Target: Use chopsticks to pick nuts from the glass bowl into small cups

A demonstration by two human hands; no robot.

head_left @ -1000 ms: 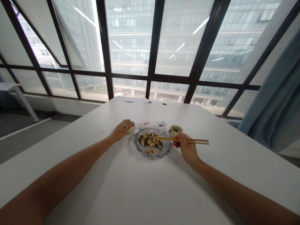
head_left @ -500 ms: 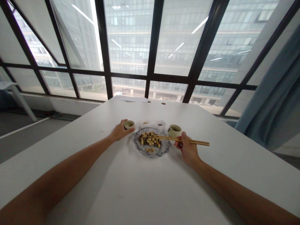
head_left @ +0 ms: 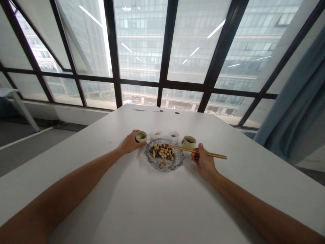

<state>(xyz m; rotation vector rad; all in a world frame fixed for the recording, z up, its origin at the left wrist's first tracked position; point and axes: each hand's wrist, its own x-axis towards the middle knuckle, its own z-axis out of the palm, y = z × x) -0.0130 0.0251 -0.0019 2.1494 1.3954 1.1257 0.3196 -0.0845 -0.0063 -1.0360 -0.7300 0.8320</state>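
My left hand (head_left: 130, 142) is wrapped around the side of a small pale green cup (head_left: 141, 136), which stands upright at the left of the glass plate. In my right hand (head_left: 203, 159) is a pair of wooden chopsticks (head_left: 213, 155), pointing left. Their tips reach the far side of a heap of peanuts and dark bits (head_left: 162, 151) on the clear, scalloped glass plate (head_left: 175, 166). Whether the tips pinch anything is too small to tell. A second pale green cup (head_left: 188, 141) with dark writing stands just behind the chopsticks.
Two small clear plastic cups (head_left: 174, 136) with a little in each stand behind the plate. Paper (head_left: 142, 107) and a small brown disc (head_left: 177, 113) lie at the white table's (head_left: 132, 210) far end. A blue curtain (head_left: 291, 112) hangs at right, before large windows.
The chopstick tips have shifted slightly, and the two sticks now lie closer together. My left hand and its cup have moved a touch to the right.
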